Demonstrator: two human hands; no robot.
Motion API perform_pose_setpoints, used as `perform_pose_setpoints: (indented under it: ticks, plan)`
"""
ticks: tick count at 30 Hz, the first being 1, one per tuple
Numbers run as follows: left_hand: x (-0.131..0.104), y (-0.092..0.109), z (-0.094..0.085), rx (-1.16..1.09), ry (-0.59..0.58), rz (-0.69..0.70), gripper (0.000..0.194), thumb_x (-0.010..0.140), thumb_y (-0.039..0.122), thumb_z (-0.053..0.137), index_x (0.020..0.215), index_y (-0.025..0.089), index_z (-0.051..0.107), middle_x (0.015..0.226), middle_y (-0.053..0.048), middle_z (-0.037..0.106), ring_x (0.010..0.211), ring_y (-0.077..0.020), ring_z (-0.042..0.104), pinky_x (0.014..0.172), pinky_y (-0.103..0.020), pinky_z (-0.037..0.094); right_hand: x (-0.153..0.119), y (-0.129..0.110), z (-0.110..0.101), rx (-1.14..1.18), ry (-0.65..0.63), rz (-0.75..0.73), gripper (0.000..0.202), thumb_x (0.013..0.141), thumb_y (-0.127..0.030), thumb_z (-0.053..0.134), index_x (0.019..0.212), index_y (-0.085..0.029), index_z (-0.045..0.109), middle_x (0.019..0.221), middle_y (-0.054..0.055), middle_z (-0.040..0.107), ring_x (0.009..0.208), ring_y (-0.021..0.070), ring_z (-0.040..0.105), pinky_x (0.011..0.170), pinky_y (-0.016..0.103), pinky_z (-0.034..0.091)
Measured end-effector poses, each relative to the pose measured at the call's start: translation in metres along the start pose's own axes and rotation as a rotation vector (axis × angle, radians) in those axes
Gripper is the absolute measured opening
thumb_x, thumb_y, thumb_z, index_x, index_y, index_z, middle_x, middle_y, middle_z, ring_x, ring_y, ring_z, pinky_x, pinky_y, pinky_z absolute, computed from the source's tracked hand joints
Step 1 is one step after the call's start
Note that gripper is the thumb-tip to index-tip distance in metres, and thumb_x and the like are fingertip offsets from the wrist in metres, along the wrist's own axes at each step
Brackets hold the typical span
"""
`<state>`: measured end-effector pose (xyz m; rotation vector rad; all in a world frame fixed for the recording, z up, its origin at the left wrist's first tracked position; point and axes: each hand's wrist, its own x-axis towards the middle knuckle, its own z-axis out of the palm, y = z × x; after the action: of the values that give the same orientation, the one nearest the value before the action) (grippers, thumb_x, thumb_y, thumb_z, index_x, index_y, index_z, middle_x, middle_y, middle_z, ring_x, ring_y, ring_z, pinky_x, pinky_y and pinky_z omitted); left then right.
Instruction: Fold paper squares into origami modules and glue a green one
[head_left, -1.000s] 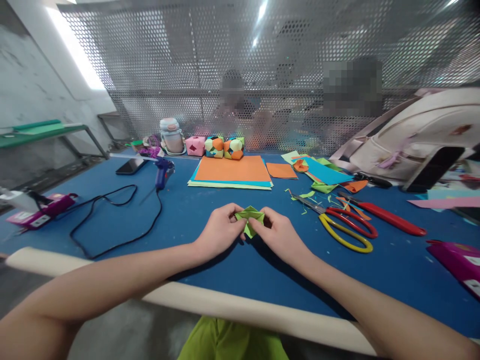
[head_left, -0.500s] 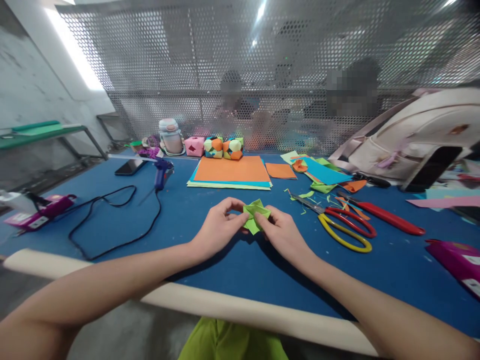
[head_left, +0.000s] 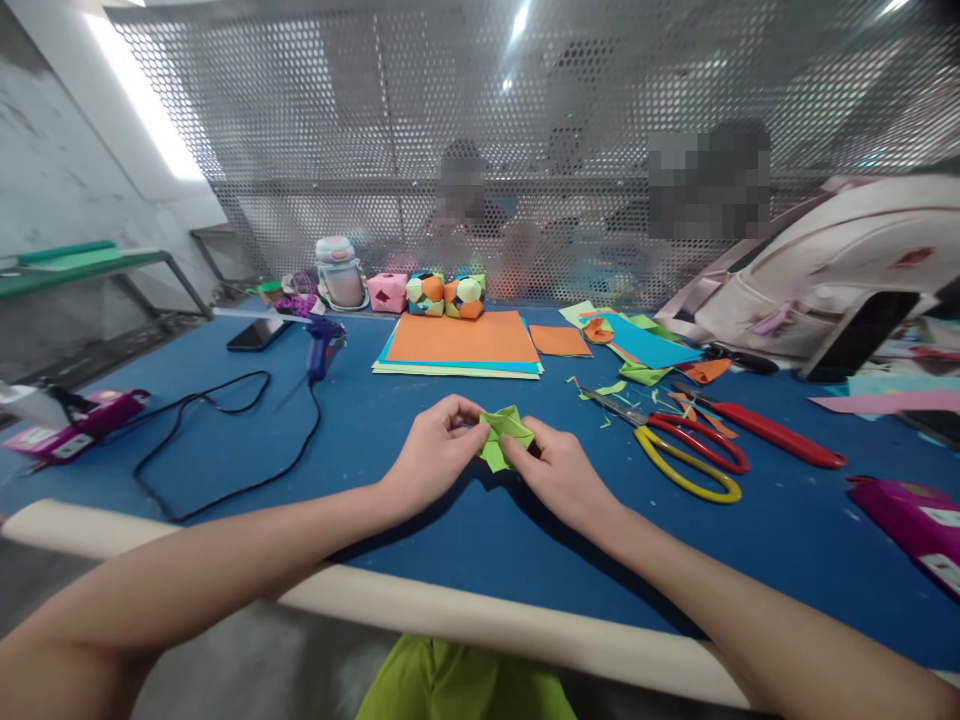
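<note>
A small piece of folded green paper [head_left: 504,432] with pointed corners is held just above the blue tabletop [head_left: 450,560]. My left hand [head_left: 441,448] pinches its left edge between thumb and fingers. On the other side, my right hand [head_left: 562,468] grips it, the thumb pressing on its face. The fingers behind the paper are partly hidden. Beyond both hands lies a stack of orange, blue and green paper sheets [head_left: 463,338]. To the right rest scissors [head_left: 686,460] with one red and one yellow handle.
Left stand a blue glue gun [head_left: 324,348] with its black cord, a phone [head_left: 259,333] and a bottle [head_left: 340,272]. Folded paper cubes [head_left: 426,295] line the back. Right are paper scraps [head_left: 645,340], a red-handled tool [head_left: 780,434], a backpack [head_left: 847,260] and a purple box [head_left: 907,525].
Both hands and the green paper have shifted slightly left. The paper is tilted a little differently, and my hands keep hold of it.
</note>
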<state>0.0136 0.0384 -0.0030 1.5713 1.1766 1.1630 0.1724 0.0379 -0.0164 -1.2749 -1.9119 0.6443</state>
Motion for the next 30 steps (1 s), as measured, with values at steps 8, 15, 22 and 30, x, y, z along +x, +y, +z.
perform_pose_setpoints:
  ticks: [8,15,22,30]
  plan:
    - [0.002,-0.002,0.001,0.046,0.055,-0.027,0.015,0.074,0.029,0.058,0.076,0.014,0.056,0.066,0.002,0.054,0.06,-0.0085,0.047,0.055,-0.021,0.038,0.0,0.0,0.0,-0.013,0.009,-0.01,0.031,0.085,-0.038,0.039,0.06,-0.022,0.033,0.053,-0.005,0.037,0.051,0.0103,0.032,0.049,0.022,0.027]
    - [0.0,0.004,0.003,-0.04,0.076,-0.088,0.012,0.07,0.024,0.059,0.073,0.014,0.055,0.063,0.004,0.051,0.057,-0.0078,0.045,0.053,-0.02,0.035,-0.001,0.002,0.003,-0.068,0.034,-0.096,0.029,0.087,-0.033,0.039,0.061,-0.022,0.032,0.054,-0.005,0.037,0.05,0.0102,0.033,0.049,0.023,0.025]
    - [0.002,0.002,0.004,-0.348,-0.116,-0.263,0.024,0.067,0.029,0.067,0.079,0.009,0.066,0.07,-0.003,0.061,0.062,-0.0096,0.051,0.06,-0.023,0.038,-0.001,0.005,0.006,-0.115,0.066,-0.157,0.028,0.086,-0.029,0.04,0.061,-0.022,0.031,0.053,-0.005,0.037,0.049,0.0098,0.032,0.049,0.023,0.026]
    - [0.001,-0.006,0.003,-0.21,-0.113,-0.188,0.023,0.071,0.032,0.063,0.078,0.011,0.069,0.069,-0.001,0.063,0.061,-0.0097,0.05,0.06,-0.022,0.037,-0.001,0.006,0.008,-0.149,0.048,-0.153,0.029,0.085,-0.031,0.042,0.06,-0.022,0.031,0.053,-0.005,0.038,0.05,0.0101,0.031,0.049,0.023,0.026]
